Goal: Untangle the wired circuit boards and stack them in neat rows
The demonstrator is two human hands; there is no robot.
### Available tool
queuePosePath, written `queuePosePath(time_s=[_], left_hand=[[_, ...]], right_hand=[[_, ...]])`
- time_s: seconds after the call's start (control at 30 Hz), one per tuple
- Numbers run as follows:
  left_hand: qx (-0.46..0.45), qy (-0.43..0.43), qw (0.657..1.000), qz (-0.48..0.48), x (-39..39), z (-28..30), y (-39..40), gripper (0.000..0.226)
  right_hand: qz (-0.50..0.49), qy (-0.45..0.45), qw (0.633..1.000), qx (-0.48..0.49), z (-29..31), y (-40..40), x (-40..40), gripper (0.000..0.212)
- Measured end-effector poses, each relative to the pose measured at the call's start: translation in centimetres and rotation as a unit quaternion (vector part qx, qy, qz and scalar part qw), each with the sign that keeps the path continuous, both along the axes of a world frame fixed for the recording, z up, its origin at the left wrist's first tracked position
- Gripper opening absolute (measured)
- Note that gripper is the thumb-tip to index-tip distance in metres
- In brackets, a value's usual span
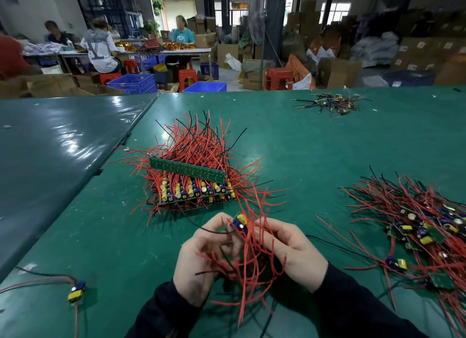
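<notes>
Both hands meet low in the middle of the view around a bunch of small wired circuit boards [240,223] with red and black leads. My left hand [201,257] grips the bunch from the left, my right hand [290,252] from the right, and wires spill down between them. Just beyond, a neat stack of boards [194,189] lies in rows on the green table [290,146], its red wires fanning outward. A tangled heap of boards [423,226] sits at the right. How many boards I hold is hidden by wires and fingers.
A single loose board with leads [75,291] lies at the lower left. A small pile of wire scraps and parts [330,104] rests at the far right of the table. A darker table [50,148] adjoins on the left. People work at a distant bench among crates and boxes.
</notes>
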State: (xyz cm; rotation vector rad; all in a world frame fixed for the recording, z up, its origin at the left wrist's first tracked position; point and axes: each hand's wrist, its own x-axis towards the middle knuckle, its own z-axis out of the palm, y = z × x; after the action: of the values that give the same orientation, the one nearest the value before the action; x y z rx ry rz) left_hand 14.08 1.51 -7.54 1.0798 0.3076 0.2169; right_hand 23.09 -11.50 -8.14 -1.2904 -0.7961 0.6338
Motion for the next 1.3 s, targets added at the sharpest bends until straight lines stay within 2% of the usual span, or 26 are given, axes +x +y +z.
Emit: queuePosePath(time_s=[0.07, 0.13, 0.17, 0.27, 0.33, 0.43, 0.53, 0.6, 0.7, 0.77, 0.8, 0.87, 0.9, 0.93, 1.03, 1.1, 1.13, 1.2, 1.23, 1.3], left_hand=[[0.009, -0.026, 1.000, 0.002, 0.1, 0.3, -0.3, 0.020], [0.033, -0.013, 0.999, 0.017, 0.6, 0.4, -0.6, 0.005], [0.054, -0.011, 0.998, 0.027, 0.8, 0.4, -0.8, 0.015], [0.078, -0.024, 0.996, 0.041, 0.7, 0.7, -1.4, 0.024], [0.035, 0.015, 0.998, 0.041, 0.3, 0.9, -1.5, 0.035], [-0.106, 0.099, 0.989, 0.041, 0.6, 1.2, -0.5, 0.037], [-0.144, 0.112, 0.981, 0.066, 0.7, 1.3, 0.4, 0.042], [-0.132, 0.083, 0.982, 0.106, 0.6, 1.2, 0.5, 0.039], [-0.016, 0.024, 0.965, 0.259, 0.7, 0.5, 1.4, 0.033], [0.026, -0.006, 0.935, 0.353, 0.6, 0.5, 2.4, 0.031], [0.027, -0.017, 0.921, 0.388, 0.5, 0.6, 3.0, 0.031], [0.005, -0.036, 0.896, 0.444, 0.0, 0.8, 3.9, 0.032], [-0.011, -0.046, 0.888, 0.457, -0.2, 1.0, 4.3, 0.032], [-0.026, -0.054, 0.889, 0.455, -0.4, 1.2, 4.6, 0.031], [-0.035, -0.044, 0.926, 0.374, -0.6, 1.5, 4.0, 0.025], [-0.001, -0.030, 0.955, 0.297, -0.4, 1.5, 3.0, 0.022], [0.028, -0.026, 0.966, 0.255, -0.3, 1.4, 2.4, 0.019], [0.077, -0.021, 0.982, 0.170, -0.2, 1.3, 1.1, 0.016], [0.085, -0.018, 0.987, 0.132, -0.2, 1.2, 0.5, 0.020], [0.091, -0.017, 0.993, 0.072, -0.3, 1.0, -0.7, 0.027]], right_hand=[[-0.008, 0.017, 1.000, 0.014, 0.0, -0.2, 0.1, 0.028], [-0.014, 0.019, 1.000, 0.012, 0.0, -0.2, 0.1, 0.027], [-0.009, 0.010, 1.000, 0.012, -0.2, -0.1, 0.1, 0.026], [0.001, -0.030, 1.000, 0.000, -0.3, -0.1, -0.1, 0.029], [-0.003, -0.044, 0.999, -0.003, -0.2, -0.1, -0.1, 0.021], [0.005, -0.055, 0.998, 0.006, 0.1, -0.2, -0.4, 0.016], [0.008, -0.067, 0.998, -0.017, 0.9, -0.7, 0.0, 0.013], [-0.011, -0.079, 0.996, -0.046, 1.6, -1.3, 0.8, 0.013], [-0.077, -0.053, 0.988, -0.120, 2.1, -2.3, 2.4, 0.016], [-0.137, -0.094, 0.964, -0.210, 1.9, -2.8, 3.2, 0.022], [-0.175, -0.157, 0.935, -0.265, 1.6, -3.0, 3.4, 0.027], [-0.241, -0.292, 0.851, -0.364, 1.4, -3.4, 3.6, 0.035], [-0.260, -0.331, 0.816, -0.396, 1.5, -3.5, 3.5, 0.037], [-0.264, -0.346, 0.801, -0.412, 1.7, -3.6, 3.4, 0.037], [-0.241, -0.343, 0.808, -0.415, 2.1, -3.5, 2.9, 0.032], [-0.243, -0.367, 0.810, -0.388, 2.3, -3.5, 2.6, 0.057], [-0.268, -0.386, 0.817, -0.335, 2.4, -3.4, 2.5, 0.060], [-0.318, -0.407, 0.838, -0.178, 3.0, -3.2, 2.1, 0.049], [-0.322, -0.407, 0.847, -0.112, 3.1, -3.1, 1.8, 0.039], [-0.267, -0.385, 0.882, -0.041, 3.2, -2.6, 1.0, 0.027]])
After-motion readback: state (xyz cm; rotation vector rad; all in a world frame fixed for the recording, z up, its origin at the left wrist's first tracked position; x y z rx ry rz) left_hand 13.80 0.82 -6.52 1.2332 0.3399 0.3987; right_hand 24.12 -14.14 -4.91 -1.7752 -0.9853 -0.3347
